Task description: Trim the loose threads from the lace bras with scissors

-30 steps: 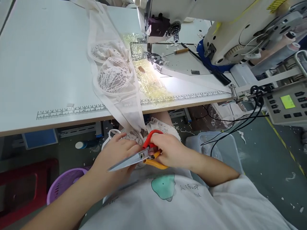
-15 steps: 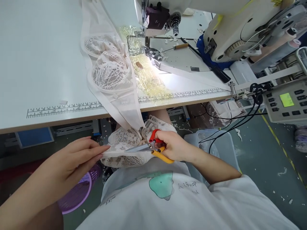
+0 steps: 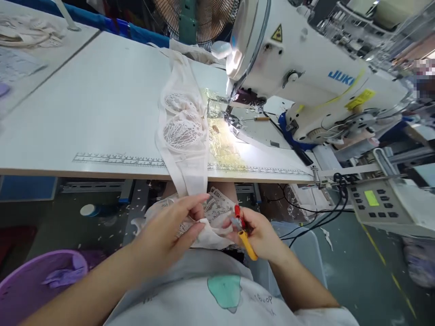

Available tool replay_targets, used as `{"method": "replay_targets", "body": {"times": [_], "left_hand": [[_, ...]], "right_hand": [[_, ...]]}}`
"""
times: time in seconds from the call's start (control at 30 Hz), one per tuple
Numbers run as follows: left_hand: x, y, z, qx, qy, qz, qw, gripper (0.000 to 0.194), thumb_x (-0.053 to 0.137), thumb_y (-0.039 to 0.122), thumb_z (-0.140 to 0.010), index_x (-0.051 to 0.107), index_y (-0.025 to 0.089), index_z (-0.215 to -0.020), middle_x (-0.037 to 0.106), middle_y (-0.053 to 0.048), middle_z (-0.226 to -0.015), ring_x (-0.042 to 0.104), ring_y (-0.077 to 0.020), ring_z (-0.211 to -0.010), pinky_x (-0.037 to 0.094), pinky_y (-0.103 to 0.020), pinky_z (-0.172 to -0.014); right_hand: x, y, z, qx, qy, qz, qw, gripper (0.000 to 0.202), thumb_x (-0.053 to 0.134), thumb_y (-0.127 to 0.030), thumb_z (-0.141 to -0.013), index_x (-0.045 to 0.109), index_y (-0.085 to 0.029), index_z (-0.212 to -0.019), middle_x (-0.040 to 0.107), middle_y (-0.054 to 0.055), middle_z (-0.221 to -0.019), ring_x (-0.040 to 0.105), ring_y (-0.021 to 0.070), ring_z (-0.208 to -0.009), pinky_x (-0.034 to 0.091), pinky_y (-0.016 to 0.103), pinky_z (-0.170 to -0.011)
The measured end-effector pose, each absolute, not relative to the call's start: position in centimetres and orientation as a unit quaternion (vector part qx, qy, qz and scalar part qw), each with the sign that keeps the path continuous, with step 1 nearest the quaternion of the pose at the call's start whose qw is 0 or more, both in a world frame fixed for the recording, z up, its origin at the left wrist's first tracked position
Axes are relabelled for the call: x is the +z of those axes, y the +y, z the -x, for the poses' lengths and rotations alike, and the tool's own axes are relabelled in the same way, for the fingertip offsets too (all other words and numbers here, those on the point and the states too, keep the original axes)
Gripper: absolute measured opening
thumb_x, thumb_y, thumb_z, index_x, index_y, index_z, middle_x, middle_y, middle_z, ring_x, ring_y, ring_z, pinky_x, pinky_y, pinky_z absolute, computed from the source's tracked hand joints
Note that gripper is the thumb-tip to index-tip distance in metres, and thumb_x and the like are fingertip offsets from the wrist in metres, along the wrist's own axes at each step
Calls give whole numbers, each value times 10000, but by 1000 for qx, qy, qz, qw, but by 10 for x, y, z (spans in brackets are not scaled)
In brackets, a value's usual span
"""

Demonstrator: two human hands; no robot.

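White garment (image 3: 213, 240) — between left fingers (image 3: 190, 233)

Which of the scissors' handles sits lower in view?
The yellow handle, slanting down beside the right hand; the red handle sits above it in the picture.

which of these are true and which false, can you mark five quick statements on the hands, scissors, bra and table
1. A bra lies on the table, left of the sewing machine. True.
2. The bra lies wholly on the table. False: one end hangs past the near edge.
3. The right hand holds the scissors. True.
4. The scissors are blue all over. False: they show red and yellow.
5. The left hand pinches white fabric. True.
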State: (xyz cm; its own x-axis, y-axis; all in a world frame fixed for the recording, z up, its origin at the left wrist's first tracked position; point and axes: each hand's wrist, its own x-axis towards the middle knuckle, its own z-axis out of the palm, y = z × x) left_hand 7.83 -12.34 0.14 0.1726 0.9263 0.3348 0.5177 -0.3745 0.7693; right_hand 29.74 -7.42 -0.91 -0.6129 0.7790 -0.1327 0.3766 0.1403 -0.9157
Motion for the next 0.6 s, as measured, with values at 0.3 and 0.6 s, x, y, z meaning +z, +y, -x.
{"method": "replay_targets", "body": {"times": [0.3, 0.6], "left_hand": [[-10, -110, -107, 407, 463, -706, 348, 403, 432, 195, -853, 354, 241, -1246, 607, 8, -841, 605, -118, -713, 484, -227, -655], [-8, -107, -115, 373, 527, -668, 370, 192, 477, 295, -814, 607, 209, -703, 584, 19, -603, 515, -129, -562, 402, -220, -529]], "right_hand": [[5, -66, -278, 559, -673, 365, 318, 246, 659, -326, -685, 457, -199, -746, 539, 11, -725, 473, 111, -597, 413, 255, -533], [-1, -68, -264, 619, -574, 349, 406, 304, 685, -341, -685, 417, -203, -725, 516, -8, -702, 471, 105, -612, 425, 267, -576]]}}
